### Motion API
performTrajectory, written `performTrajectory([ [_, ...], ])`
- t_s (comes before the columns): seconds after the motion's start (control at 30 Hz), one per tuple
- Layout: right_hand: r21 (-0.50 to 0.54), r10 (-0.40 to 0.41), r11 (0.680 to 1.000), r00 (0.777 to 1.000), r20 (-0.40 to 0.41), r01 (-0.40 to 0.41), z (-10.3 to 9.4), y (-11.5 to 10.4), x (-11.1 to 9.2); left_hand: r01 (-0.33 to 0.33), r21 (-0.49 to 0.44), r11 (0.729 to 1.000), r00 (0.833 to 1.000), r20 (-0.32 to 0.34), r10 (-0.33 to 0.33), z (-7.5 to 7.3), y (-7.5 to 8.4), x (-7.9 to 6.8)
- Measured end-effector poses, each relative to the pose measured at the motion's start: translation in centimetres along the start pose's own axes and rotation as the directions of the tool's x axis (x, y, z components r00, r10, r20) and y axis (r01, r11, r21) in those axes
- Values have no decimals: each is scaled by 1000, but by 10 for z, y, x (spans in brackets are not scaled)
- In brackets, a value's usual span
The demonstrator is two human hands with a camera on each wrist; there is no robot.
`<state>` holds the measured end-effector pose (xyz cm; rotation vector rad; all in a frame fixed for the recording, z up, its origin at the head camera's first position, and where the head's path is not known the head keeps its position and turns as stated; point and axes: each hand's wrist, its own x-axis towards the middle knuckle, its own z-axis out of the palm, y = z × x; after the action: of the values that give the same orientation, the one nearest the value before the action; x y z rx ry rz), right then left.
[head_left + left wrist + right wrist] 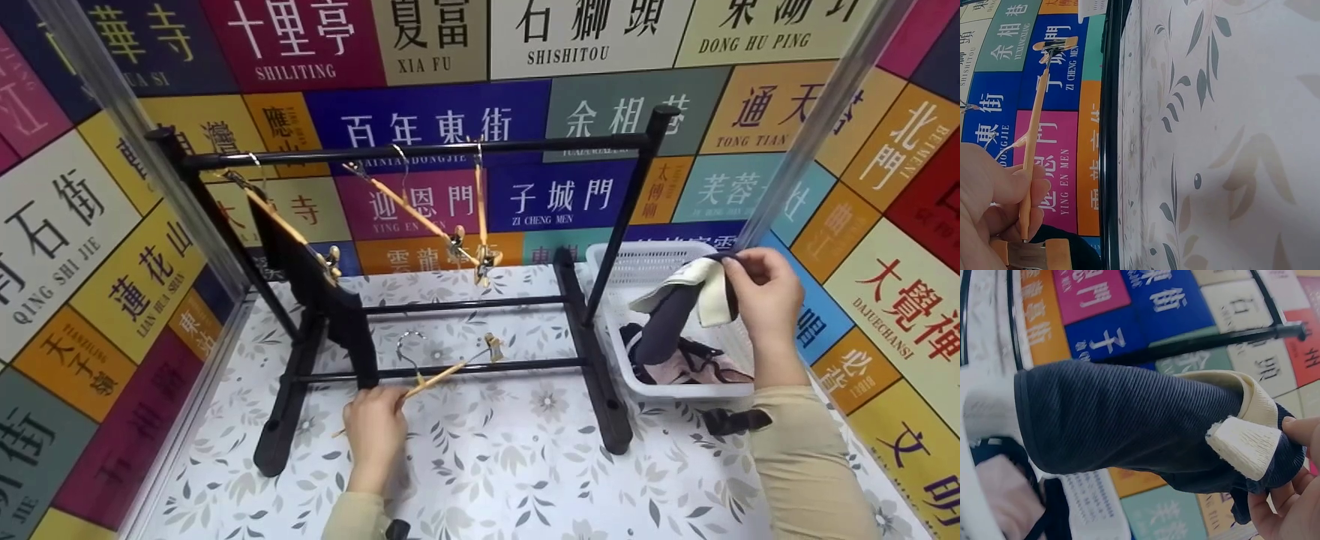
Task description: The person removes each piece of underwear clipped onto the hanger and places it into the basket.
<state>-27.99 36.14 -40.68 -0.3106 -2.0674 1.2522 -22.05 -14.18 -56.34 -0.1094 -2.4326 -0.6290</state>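
My left hand [375, 431] grips a wooden clip hanger [442, 379] by its bar, low in front of the rack. The hanger's metal hook points up, and its clips [1055, 45] show at both ends in the left wrist view, with no cloth in them. Over the basket, my right hand [769, 292] pinches the edge of a dark navy ribbed garment [1123, 419] with cream trim [1247, 444]. The garment's lower part hangs down into the white basket [690, 390]. Other dark and pinkish cloth [679, 367] lies in that basket.
A black rack [420, 155] stands on the floral-patterned surface [487, 465]. Two bare clip hangers [420, 210] hang from its bar, and another at the left [285, 217] carries a black garment [352, 330]. A small black item [727, 421] lies before the basket.
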Motion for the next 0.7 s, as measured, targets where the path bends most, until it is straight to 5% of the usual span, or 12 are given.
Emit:
performTrajectory([
  [0.37,-262,17,965,993,121,15,13,40,-6,5,13,1000,1000,-21,-5,1,2,8],
  [0.7,-330,-3,939,959,283,100,19,67,-14,44,21,999,998,-40,-43,-2,0,18],
])
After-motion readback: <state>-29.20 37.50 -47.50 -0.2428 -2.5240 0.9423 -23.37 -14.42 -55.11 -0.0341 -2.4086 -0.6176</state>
